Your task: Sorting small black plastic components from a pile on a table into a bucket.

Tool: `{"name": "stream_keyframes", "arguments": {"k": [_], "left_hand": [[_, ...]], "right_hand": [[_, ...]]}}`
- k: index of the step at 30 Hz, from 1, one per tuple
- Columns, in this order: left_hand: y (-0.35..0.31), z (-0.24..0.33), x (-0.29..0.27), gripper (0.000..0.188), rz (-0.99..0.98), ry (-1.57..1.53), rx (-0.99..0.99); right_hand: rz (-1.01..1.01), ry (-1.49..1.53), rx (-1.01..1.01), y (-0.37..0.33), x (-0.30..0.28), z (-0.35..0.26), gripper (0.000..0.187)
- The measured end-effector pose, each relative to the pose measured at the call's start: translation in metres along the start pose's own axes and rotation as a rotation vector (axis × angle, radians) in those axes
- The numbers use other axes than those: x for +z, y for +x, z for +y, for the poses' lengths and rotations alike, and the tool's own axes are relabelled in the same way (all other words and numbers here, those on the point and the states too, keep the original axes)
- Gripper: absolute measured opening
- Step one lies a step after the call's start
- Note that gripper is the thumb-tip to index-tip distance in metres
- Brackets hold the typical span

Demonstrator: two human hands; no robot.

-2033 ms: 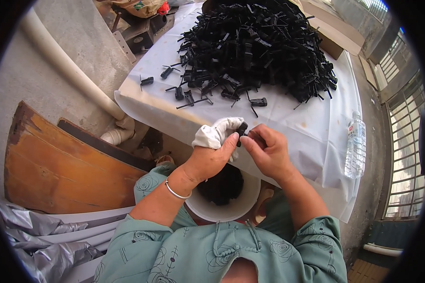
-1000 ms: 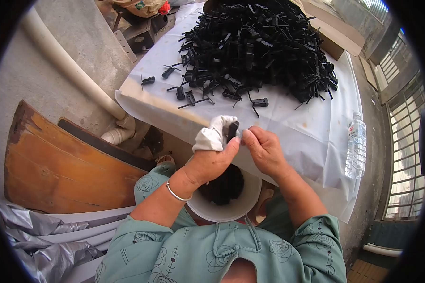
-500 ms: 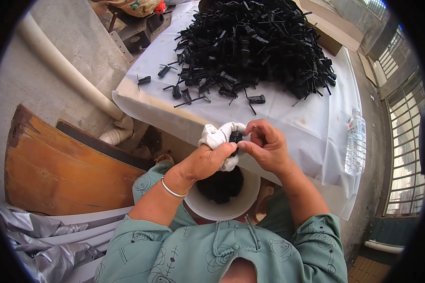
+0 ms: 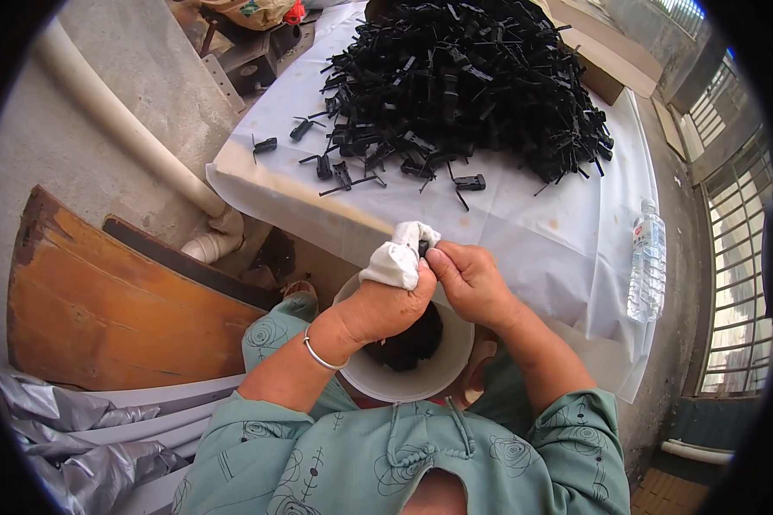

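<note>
My left hand (image 4: 391, 287), its fingers wrapped in a white cloth (image 4: 397, 260), is closed round a small black plastic part (image 4: 423, 247). Only a bit of that part shows between my hands. My right hand (image 4: 470, 276) is closed on the same part from the other side, thumb pressed against it. Both hands are over the near edge of the table, above a white bucket (image 4: 462, 348) that has dark pieces (image 4: 408, 343) in it. Beyond them, a large heap of black plastic parts with thin stems (image 4: 464, 94) lies on the table's white plastic sheet (image 4: 524, 210).
Several loose black parts (image 4: 343, 176) lie in front of the heap. A clear water bottle (image 4: 647, 262) stands at the table's right edge, and a cardboard box (image 4: 605, 73) is behind. To the left are a curved wooden board (image 4: 120, 300) and a pale pipe (image 4: 129, 129).
My right hand has gone from a raised, loose pinch to a closed grip against the black part. My left wrist has turned, and the part is now mostly covered.
</note>
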State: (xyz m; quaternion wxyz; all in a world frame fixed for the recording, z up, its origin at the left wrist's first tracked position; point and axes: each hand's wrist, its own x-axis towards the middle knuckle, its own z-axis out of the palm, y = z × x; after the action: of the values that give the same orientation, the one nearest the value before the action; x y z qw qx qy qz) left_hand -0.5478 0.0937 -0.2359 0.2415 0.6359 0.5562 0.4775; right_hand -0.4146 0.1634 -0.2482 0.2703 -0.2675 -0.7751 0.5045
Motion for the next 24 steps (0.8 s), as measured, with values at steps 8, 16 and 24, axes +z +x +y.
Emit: {"name": "stream_keyframes", "arguments": {"k": [8, 16, 24], "left_hand": [[-0.006, -0.006, -0.013, 0.023, -0.121, 0.189, 0.037], [0.005, -0.017, -0.019, 0.026, -0.108, -0.194, -0.25], [0.011, -0.017, -0.014, 0.015, 0.04, -1.257, -0.599]], "right_hand": [[-0.022, -0.429, 0.11, 0.015, -0.033, -0.01, 0.022], [0.39, -0.833, -0.093, 0.03, -0.03, 0.026, 0.015], [0.08, -0.169, -0.246, 0.001, -0.017, 0.003, 0.012]]}}
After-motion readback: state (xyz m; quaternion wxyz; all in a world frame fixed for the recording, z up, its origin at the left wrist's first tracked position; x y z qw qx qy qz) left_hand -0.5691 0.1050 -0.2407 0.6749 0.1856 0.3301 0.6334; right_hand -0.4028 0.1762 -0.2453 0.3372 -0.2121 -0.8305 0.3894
